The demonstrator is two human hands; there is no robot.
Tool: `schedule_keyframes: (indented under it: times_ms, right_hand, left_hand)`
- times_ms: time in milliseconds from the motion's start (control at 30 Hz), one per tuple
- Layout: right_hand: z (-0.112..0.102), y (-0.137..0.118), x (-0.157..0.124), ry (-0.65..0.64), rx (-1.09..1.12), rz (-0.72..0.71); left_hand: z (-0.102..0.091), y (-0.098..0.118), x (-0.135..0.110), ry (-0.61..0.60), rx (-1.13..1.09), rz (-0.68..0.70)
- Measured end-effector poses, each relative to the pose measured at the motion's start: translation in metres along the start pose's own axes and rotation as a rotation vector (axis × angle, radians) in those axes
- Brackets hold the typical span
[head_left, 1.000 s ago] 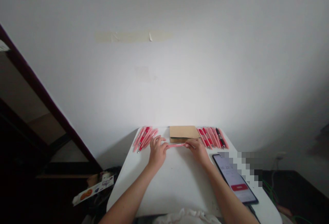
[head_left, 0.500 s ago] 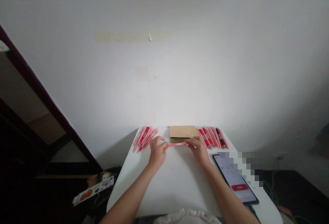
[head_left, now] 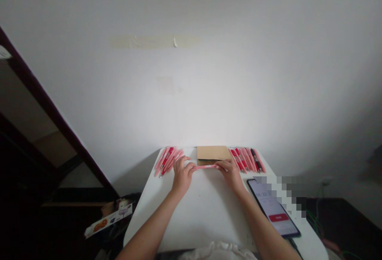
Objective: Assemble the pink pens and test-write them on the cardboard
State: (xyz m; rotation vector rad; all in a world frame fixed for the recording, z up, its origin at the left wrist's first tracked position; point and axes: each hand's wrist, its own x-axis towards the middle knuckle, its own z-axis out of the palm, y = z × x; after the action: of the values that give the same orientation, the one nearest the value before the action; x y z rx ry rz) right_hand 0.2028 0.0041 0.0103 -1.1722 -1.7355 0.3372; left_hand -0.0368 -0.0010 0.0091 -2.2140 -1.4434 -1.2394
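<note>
A pink pen (head_left: 205, 167) lies level between my two hands, a little above the white table. My left hand (head_left: 183, 172) pinches its left end between thumb and fingers. At the other end, my right hand (head_left: 228, 171) has its fingertips closed on the pen. Just behind the pen is a brown cardboard box or folder (head_left: 213, 153), its lower right corner partly covered by my right hand. Beyond my left hand lies a loose pile of pink and red pens (head_left: 167, 159). To the right of the cardboard is another row of pink, red and black pens (head_left: 246, 159).
A phone (head_left: 273, 208) with a lit screen lies on the right side of the white table (head_left: 203, 220), a cable at its lower end. The wall (head_left: 209, 104) rises directly behind the table. On the left below table height sits a printed white box (head_left: 109, 221).
Both hands keep hold of the pen, which has barely moved; a white mark on it now shows nearer its middle. The pen groups and cardboard stay in place.
</note>
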Motion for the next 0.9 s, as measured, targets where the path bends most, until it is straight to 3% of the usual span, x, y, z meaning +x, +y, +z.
schedule_keyframes:
  times_ms: [900]
  right_hand:
    - [-0.001,-0.0028,0.0007,-0.001,-0.05,-0.044]
  left_hand:
    - [0.0008,0.0038,-0.0001,-0.117,0.064,-0.007]
